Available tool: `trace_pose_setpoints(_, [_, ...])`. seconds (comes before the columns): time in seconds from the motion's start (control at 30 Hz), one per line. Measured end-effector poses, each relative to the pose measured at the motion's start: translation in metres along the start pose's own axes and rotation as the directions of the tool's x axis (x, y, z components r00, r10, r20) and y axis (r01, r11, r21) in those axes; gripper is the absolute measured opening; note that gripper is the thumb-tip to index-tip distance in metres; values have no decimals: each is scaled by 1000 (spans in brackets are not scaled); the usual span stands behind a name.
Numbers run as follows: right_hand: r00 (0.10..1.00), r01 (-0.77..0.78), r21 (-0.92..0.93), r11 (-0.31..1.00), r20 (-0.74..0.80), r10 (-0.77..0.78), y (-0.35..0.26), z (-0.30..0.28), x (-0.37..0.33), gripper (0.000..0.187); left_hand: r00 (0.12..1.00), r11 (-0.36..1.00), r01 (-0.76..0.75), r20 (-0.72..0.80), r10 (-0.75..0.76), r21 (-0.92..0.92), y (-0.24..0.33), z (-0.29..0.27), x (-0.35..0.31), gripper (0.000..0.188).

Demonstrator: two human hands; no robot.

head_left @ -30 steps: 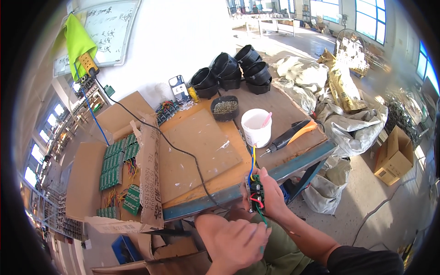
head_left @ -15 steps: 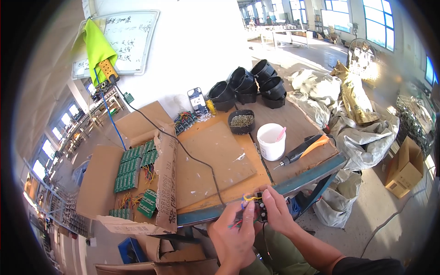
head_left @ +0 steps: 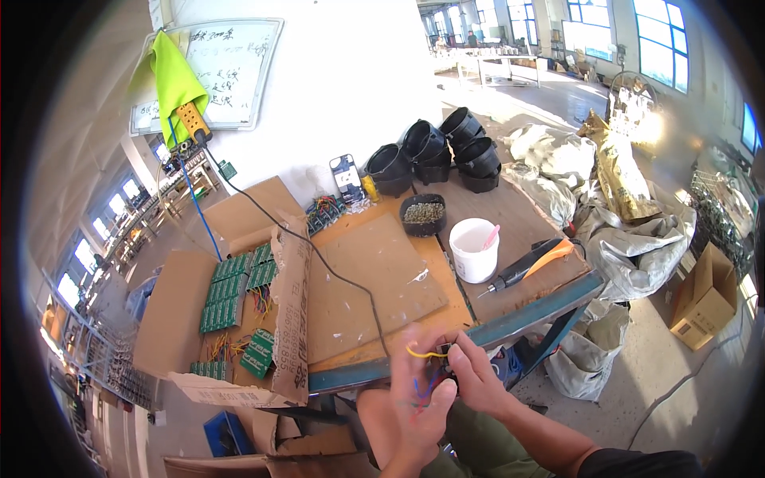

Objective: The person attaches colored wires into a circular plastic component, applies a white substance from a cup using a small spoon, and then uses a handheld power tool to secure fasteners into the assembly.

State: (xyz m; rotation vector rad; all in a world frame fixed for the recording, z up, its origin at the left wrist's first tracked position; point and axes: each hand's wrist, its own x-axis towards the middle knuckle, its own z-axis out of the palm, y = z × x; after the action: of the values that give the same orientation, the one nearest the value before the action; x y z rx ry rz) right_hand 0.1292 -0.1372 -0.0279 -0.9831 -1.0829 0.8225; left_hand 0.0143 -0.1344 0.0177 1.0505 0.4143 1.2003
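Below the white tub [head_left: 473, 264], the yellow wire [head_left: 428, 354] now extends farther left. Right hand [head_left: 480, 386]: fingers pinching the circuit board [head_left: 449, 349]. Left hand [head_left: 420, 414]: fingers blurred, grip indeterminate. Wiring apparently unfinished.

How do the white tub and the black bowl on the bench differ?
The tub is white; the bowl is black. The tub looks taller, the bowl squatter. A pink stick leans in the tub, while the bowl holds many small pieces. Both are open-topped and stand on the bench.
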Motion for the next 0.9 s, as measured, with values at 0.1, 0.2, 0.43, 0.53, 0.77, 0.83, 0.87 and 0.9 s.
trace_pose_setpoints(0.1, [999, -15, 88, 996, -35, 18, 5, 0, 0, 24, 945, 962, -245, 252, 209, 122, -31, -15, -3, 44])
trace_pose_setpoints(0.2, [978, 1, 96, 995, -208, 19, 17, 0, 0, 24, 936, 923, -310, 244, 255, 227, -46, -9, -15, 50])
trace_pose_setpoints(0.43, [917, 370, -206, 906, -76, -392, -7, -45, 18, 34, 976, 905, -216, 98, 193, 365, -10, -8, -20, 46])
trace_pose_setpoints(0.53, [672, 735, -499, 459, 446, -591, -33, -72, 36, 47, 983, 972, 179, -4, -182, -153, 8, -19, 17, 67])
trace_pose_setpoints(0.77, [670, 721, -641, 264, 547, -502, -66, -93, 67, 52, 732, 716, 673, 306, -608, -187, -27, -22, 44, 52])
trace_pose_setpoints(0.83, [911, 294, -853, 431, 113, -397, -66, -105, 96, 35, 825, 814, 563, 162, -542, -141, -30, -32, 47, 54])
trace_pose_setpoints(0.87, [914, 158, -889, 429, -32, -404, -64, -121, 120, 32, 864, 857, 502, 111, -492, -111, -32, -31, 48, 56])
trace_pose_setpoints(0.9, [914, 101, -945, 311, -35, -403, -54, -147, 141, 34, 897, 894, 441, 67, -436, -76, -35, -27, 49, 58])
